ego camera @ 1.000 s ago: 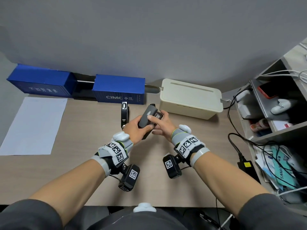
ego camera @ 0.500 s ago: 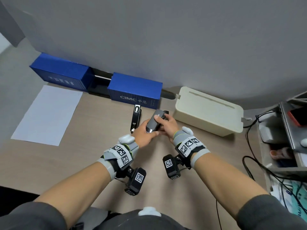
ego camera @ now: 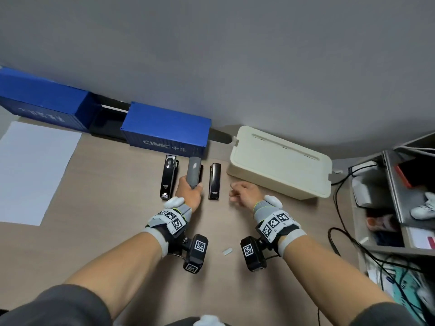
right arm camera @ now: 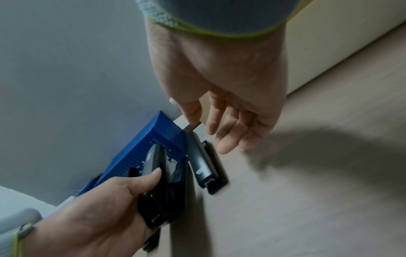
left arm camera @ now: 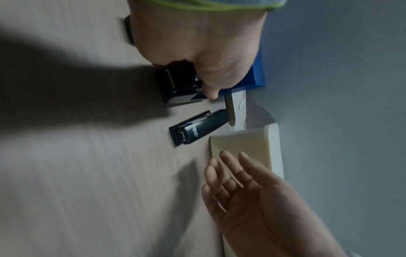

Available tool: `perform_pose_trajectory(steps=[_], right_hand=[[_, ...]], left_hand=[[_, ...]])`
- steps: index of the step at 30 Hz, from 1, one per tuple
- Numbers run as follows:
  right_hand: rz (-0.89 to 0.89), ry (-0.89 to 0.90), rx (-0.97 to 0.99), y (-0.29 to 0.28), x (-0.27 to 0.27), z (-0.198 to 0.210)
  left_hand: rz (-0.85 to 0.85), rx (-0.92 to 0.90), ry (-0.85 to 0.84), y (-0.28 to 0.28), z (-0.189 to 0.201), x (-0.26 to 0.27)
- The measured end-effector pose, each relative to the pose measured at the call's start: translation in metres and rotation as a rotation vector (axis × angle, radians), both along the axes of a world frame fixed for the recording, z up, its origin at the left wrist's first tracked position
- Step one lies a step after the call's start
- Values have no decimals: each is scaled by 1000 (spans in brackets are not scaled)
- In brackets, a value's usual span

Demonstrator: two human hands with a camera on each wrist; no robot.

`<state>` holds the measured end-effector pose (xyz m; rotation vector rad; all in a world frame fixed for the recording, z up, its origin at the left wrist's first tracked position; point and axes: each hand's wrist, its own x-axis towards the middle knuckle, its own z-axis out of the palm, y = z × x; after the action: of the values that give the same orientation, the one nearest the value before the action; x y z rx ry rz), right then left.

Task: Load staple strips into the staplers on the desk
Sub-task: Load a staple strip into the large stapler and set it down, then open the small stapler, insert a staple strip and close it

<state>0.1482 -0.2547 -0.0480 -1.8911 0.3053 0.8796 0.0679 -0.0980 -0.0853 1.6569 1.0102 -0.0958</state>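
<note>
Two hands work over the counter (ego camera: 98, 227) as I watch from my station. Nearest me, a small pale strip (ego camera: 227, 251) lies on the wood between the wrists; I cannot tell from here whether it is a staple strip. My left hand (ego camera: 189, 192) has its fingers curled round the near end of the grey-topped stapler (ego camera: 194, 171), thumb pressed along its side. My right hand (ego camera: 244, 192) hangs slack with fingers spread and loosely extended, holding nothing, just beside the cream box (ego camera: 280, 161). Between the two hands a slim black stapler (ego camera: 214, 181) lies flat, closed. Left of the held one, another black stapler (ego camera: 169, 176) lies flat too. Beyond them a blue container box (ego camera: 166, 128) stands against the grey wall, with white paper (ego camera: 30, 170) far left.
</note>
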Motion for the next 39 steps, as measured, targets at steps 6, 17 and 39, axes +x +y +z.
perform_pose_trajectory(steps=[6, 17, 39], right_hand=[[38, 23, -86, -3, 0, -15], [225, -181, -297, 54, 7, -79], [199, -128, -179, 6, -26, -37]], left_hand=[[-24, 56, 57, -8, -3, 8], [-108, 248, -180, 31, 24, -13], [79, 171, 62, 75, 17, -59]])
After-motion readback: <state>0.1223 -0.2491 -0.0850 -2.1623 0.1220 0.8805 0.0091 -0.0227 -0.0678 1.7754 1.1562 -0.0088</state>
